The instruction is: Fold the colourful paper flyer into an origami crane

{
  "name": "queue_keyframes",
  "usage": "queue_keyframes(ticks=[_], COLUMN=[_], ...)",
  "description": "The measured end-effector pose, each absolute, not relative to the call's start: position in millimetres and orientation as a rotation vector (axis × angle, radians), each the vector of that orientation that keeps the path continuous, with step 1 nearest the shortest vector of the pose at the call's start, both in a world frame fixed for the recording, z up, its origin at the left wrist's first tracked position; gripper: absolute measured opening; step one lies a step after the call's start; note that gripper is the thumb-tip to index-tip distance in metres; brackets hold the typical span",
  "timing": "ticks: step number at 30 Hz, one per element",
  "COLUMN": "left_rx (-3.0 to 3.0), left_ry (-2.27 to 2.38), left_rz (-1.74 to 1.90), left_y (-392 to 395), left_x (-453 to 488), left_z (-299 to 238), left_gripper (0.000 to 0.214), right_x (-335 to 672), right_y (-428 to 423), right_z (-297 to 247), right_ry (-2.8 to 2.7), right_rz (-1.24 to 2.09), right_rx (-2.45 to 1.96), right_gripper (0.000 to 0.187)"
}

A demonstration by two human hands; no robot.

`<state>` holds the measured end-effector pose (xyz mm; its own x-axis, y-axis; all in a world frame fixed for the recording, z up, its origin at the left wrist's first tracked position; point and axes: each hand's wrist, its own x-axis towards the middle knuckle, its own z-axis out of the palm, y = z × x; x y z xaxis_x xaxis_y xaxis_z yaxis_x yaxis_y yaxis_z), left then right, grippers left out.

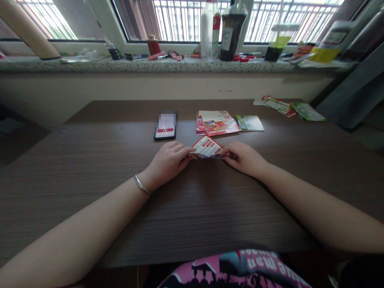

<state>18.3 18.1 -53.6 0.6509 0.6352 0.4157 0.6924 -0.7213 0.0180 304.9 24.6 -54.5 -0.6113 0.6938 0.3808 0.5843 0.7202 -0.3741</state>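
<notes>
1. While the left hand (172, 158) and the right hand (243, 157) sit low over the brown wood-grain worktop (210, 216), their fingers (187, 151) pinch opposite sides of a white-and-red printed paper (207, 146). Its near edge is folded or curled, I cannot tell which; the two-sided grip probably keeps it steady.
2. Just beyond the left hand lies a black-edged phone (165, 131), screen up, perhaps for easy viewing.
3. Behind the paper, an overlapping pile of red-and-white printed cards (222, 127) seems placed within reach, a green-and-white printed bundle (252, 123) at its right.
4. Far right, loose red and green leaflets (308, 111) lie apart, likely to stay separate.
</notes>
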Motion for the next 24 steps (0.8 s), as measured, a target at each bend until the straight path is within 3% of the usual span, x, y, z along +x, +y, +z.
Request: queue_keyframes(ticks=[11, 24], left_rx=[-2.755, -2.842], left_ry=[-0.91, -0.889], left_rz=[-0.388, -0.315], left_y=[9, 1], left_x=[21, 26], left_z=[-46, -43], left_gripper=[0.022, 0.035], right_x=[306, 305], right_y=[27, 19], right_z=[-56, -45], right_ry=[-2.645, -2.803], right_rz=[0.085, -0.107], right_rx=[-0.783, -0.726], right_gripper=[0.011, 0.027])
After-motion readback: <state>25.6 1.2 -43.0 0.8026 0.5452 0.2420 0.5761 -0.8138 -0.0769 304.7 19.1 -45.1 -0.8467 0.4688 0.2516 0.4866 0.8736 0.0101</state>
